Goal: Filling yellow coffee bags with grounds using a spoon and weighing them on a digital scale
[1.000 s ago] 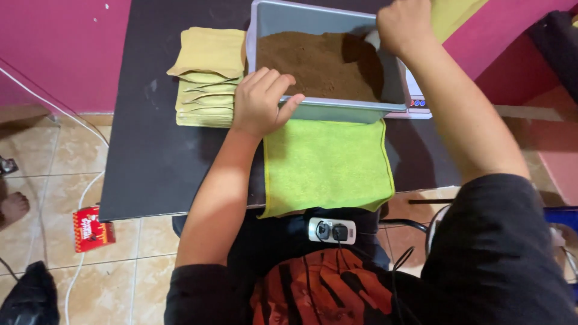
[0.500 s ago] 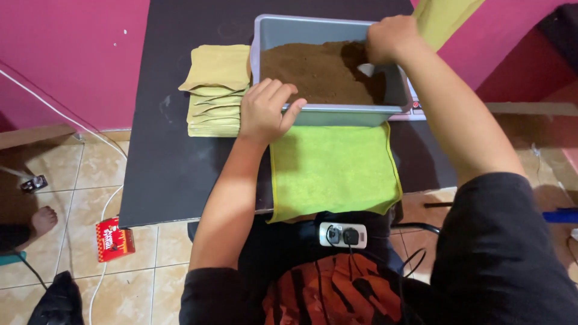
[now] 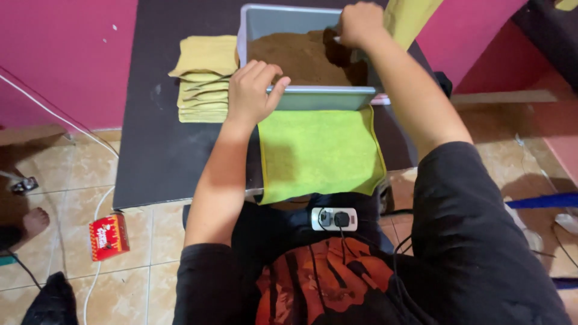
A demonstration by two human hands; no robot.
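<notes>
Dark table [image 3: 159, 156], grey tub [image 3: 283, 21], green cloth [image 3: 319, 150], perhaps pouches [image 3: 206, 78]

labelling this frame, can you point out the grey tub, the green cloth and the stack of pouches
grey tub [image 3: 319, 98], head view, near wall
green cloth [image 3: 319, 150], head view, middle of the cloth
stack of pouches [image 3: 206, 55], head view, face of the top pouch

shirt [image 3: 481, 241]: black, short sleeves ending above the elbows | front print [image 3: 325, 283]: orange-red with black streaks | forearms bare | left hand [image 3: 253, 93], right hand [image 3: 360, 24]: no gloves, rings or watch visible
</notes>
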